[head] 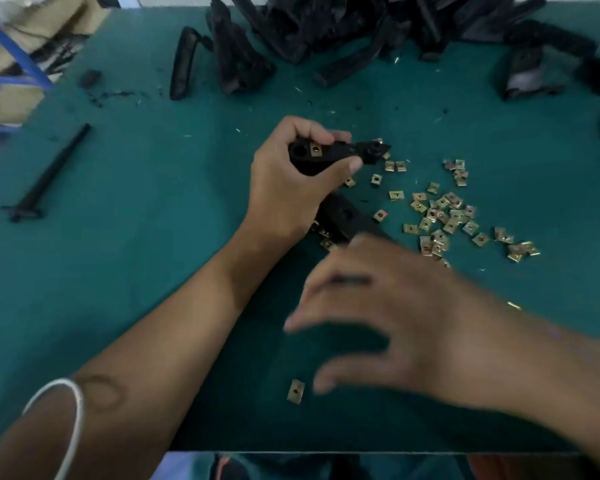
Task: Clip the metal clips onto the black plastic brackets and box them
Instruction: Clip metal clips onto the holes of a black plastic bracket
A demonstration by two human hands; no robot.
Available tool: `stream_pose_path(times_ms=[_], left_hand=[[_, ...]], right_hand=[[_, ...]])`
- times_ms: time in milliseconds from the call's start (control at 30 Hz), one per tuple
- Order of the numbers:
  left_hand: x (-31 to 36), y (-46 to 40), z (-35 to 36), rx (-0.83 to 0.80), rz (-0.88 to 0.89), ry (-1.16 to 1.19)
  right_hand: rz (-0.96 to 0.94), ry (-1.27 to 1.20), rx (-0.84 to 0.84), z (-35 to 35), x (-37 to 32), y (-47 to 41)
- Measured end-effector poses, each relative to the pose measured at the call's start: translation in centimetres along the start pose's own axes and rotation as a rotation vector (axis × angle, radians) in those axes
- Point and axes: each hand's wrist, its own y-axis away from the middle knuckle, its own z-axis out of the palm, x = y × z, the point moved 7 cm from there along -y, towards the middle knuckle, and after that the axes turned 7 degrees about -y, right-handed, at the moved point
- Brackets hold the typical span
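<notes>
Black bracket (321,157) gripped in left hand (291,181) fingers | right hand (406,313) fingers spread, blurred

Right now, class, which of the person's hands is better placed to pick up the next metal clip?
The right hand. It hovers open, holding nothing, beside the scattered metal clips, with a lone clip near its fingers. The left hand is busy gripping the black bracket.

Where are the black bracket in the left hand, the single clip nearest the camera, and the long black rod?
bracket (321,157), head view, on its body beside the fitted clip.
single clip (296,391), head view, its centre.
rod (54,168), head view, mid-shaft.
</notes>
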Motion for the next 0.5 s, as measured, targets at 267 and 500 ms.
stream_pose_path(times_ms=[267,500], left_hand=[[0.2,0.2,0.2,-0.051,-0.024,0.057],[0.5,0.1,0.3,-0.058,0.038,0.025]], right_hand=[[0.021,-0.053,-0.017,4.8,-1.3,1.0],[0.288,-0.856,0.527,-9.3,7.2,-0.5]])
